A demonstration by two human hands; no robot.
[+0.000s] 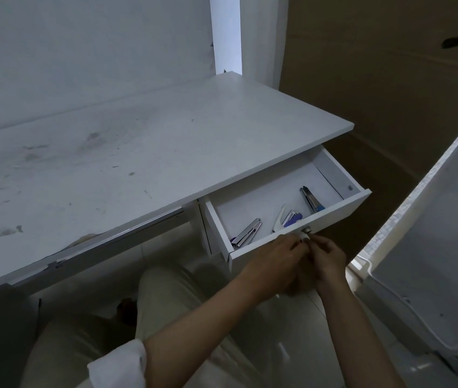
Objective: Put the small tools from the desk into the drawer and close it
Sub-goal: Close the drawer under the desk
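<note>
The white drawer (342, 204) stands pulled out under the right end of the white desk (143, 152). Three small metal tools lie inside: a silver and purple one (246, 237) at the left, a white and blue one (286, 218) in the middle, a dark silver one (310, 200) at the right. Both hands meet at the drawer's front edge. My left hand (274, 257) and my right hand (327, 256) have their fingers closed around a small white and silver object (304, 233) at the drawer front, possibly its knob.
A brown cardboard wall (390, 93) rises behind and to the right of the desk. A white panel or appliance (432, 270) stands close on the right of the drawer. My legs in light trousers (166, 317) are below the desk edge, over a tiled floor.
</note>
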